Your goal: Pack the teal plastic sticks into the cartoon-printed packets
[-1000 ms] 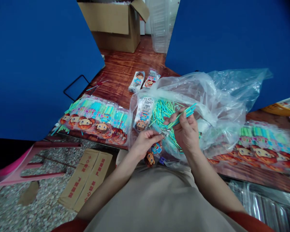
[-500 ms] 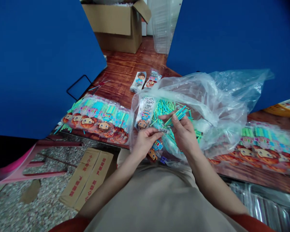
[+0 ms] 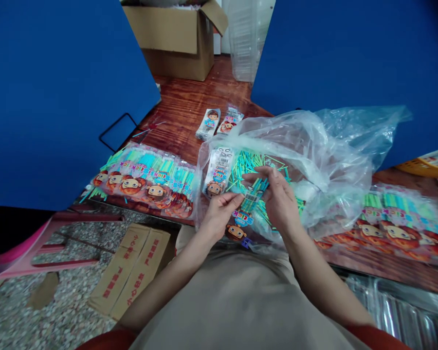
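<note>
My left hand [image 3: 219, 214] pinches the left edge of a clear printed pouch [image 3: 237, 229], which has a barcode and a cartoon face. Green and blue plastic sticks [image 3: 259, 185] show inside the pouch's upper part and poke out at its mouth. Curled around their upper ends is my right hand [image 3: 280, 199]; its fingertips are partly hidden. Behind my hands, a loose heap of the same sticks [image 3: 246, 160] lies on a large clear plastic bag [image 3: 306, 146]. A stack of flat printed pouches [image 3: 217, 172] rests left of the heap.
Filled pouches [image 3: 146, 177] overlap in a row on the left of the wooden table [image 3: 178, 99], with more filled pouches [image 3: 397, 221] at right. Two small packs [image 3: 209, 124] lie farther back. Blue panels [image 3: 58, 97] flank the table; a cardboard box [image 3: 171, 39] stands behind.
The sticks in my right hand have moved down into the pouch. The pouch now faces up with its barcode visible, and my right hand has tilted over its mouth.
</note>
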A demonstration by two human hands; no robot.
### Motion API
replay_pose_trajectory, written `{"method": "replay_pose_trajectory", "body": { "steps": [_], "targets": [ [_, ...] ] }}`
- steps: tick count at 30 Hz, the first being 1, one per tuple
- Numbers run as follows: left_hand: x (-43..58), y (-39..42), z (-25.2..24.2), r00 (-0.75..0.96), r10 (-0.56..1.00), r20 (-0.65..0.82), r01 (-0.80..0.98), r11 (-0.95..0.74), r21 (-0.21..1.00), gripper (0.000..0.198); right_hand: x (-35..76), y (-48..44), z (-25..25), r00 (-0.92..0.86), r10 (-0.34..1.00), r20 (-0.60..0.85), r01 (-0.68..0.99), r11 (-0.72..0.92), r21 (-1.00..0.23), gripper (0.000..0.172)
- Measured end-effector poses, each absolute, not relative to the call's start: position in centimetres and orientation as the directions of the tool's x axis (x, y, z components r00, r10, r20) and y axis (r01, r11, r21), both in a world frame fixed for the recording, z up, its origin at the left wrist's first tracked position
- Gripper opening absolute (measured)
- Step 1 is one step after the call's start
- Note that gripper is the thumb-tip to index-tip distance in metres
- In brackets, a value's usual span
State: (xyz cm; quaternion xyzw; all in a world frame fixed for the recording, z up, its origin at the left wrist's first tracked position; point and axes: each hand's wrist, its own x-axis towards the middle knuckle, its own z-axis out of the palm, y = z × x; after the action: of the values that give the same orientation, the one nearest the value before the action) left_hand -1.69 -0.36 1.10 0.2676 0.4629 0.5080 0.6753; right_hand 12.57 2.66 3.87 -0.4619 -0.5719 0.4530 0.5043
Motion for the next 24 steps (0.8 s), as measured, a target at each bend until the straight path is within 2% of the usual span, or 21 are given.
{"method": "replay_pose_trajectory", "body": {
  "steps": [3, 6, 8, 11, 15, 18, 21, 24],
  "targets": [
    [-1.6, -0.3, 1.5, 0.077, 0.93, -0.36, -0.48, 0.351, 0.804, 0.034, 12.7, 2.3, 4.1, -0.12, 0.976, 0.181, 0.122, 0.196, -0.973, 0.034],
    [-1.7, -0.2, 1.6, 0.053, 0.93, -0.365, -0.499, 0.341, 0.797, 0.034, 13.2, 2.1, 4.3, -0.095, 0.979, 0.183, 0.129, 0.194, -0.972, 0.035],
    [-1.7, -0.2, 1.5, 0.025, 0.932, -0.361, -0.5, 0.324, 0.803, 0.034, 13.7, 2.1, 4.2, -0.1, 0.973, 0.206, 0.193, 0.222, -0.956, 0.036],
    [-1.6, -0.1, 1.4, 0.002, 0.94, -0.343, -0.496, 0.298, 0.815, 0.033, 14.3, 2.2, 4.2, -0.255, 0.931, 0.26, 0.354, 0.34, -0.871, 0.029],
    [-1.5, -0.1, 1.5, -0.018, 0.946, -0.323, -0.487, 0.273, 0.829, 0.033, 14.6, 2.2, 4.5, -0.32, 0.881, 0.349, 0.407, 0.461, -0.789, 0.024],
    [-1.5, -0.1, 1.5, -0.042, 0.946, -0.321, -0.488, 0.261, 0.833, 0.033, 14.8, 2.3, 4.8, -0.372, 0.878, 0.301, 0.465, 0.457, -0.758, 0.023],
    [-1.6, -0.1, 1.4, -0.032, 0.938, -0.346, -0.502, 0.284, 0.817, 0.033, 15.1, 2.5, 5.0, -0.324, 0.9, 0.29, 0.497, 0.423, -0.758, 0.025],
    [-1.5, -0.1, 1.2, -0.043, 0.938, -0.345, -0.49, 0.281, 0.825, 0.034, 15.4, 2.9, 5.1, -0.391, 0.89, 0.237, 0.559, 0.433, -0.707, 0.027]
  ]
}}
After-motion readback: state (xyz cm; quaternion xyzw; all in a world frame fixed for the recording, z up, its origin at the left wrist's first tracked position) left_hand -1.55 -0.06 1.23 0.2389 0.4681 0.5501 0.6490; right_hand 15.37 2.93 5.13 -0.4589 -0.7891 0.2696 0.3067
